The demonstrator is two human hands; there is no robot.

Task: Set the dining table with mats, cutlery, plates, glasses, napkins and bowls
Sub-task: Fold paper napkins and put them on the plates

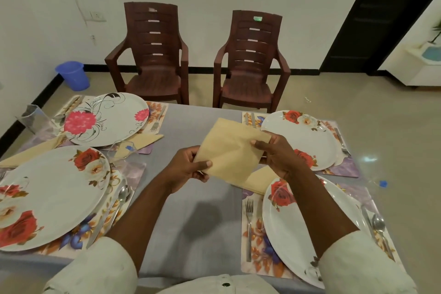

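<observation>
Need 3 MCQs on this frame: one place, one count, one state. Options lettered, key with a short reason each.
1. Where is the pink-flower plate?
A far left
B near right
C on a chair

2. How many plates are on the table?
A two
B four
C six

3. What is the state of the held napkin?
A flat on a mat
B gripped by both hands above the table
C tucked under a plate

Key:
1 A, it sits at the far-left setting.
2 B, two on each side.
3 B, the left hand and right hand pinch its edges.
</observation>
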